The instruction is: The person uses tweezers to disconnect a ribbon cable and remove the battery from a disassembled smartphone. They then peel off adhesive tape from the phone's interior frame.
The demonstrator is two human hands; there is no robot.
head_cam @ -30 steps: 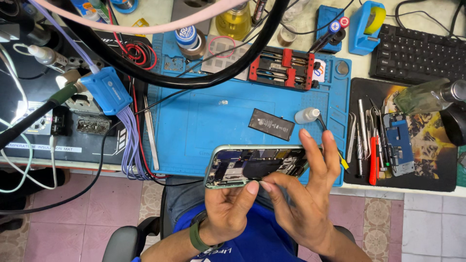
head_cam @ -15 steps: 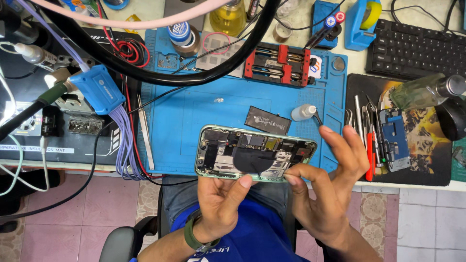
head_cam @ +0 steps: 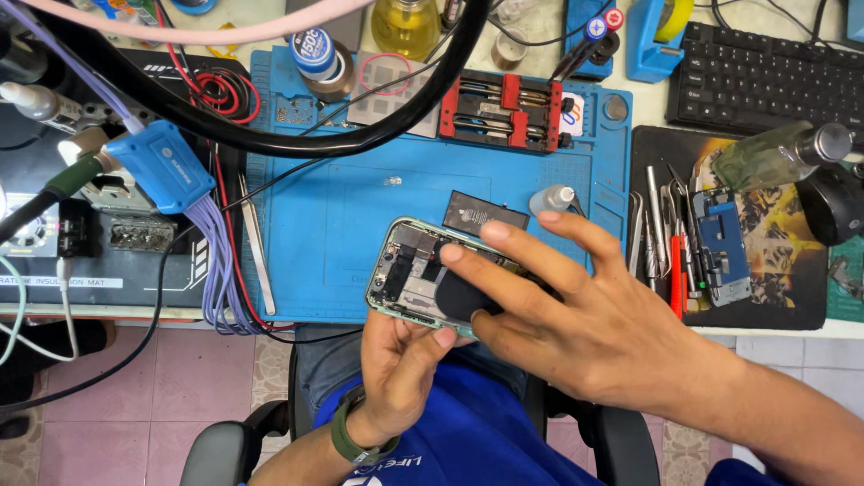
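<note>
Two hands meet at an opened phone (head_cam: 423,274) held above the near edge of the blue work mat (head_cam: 342,207). The left hand (head_cam: 405,360) grips the phone from below, thumb on its lower rim. The right hand (head_cam: 594,324) lies over it, fingers stretched and spread, fingertips pressing inside. The phone has a pale green frame, its back removed, showing metal parts and a dark round coil.
</note>
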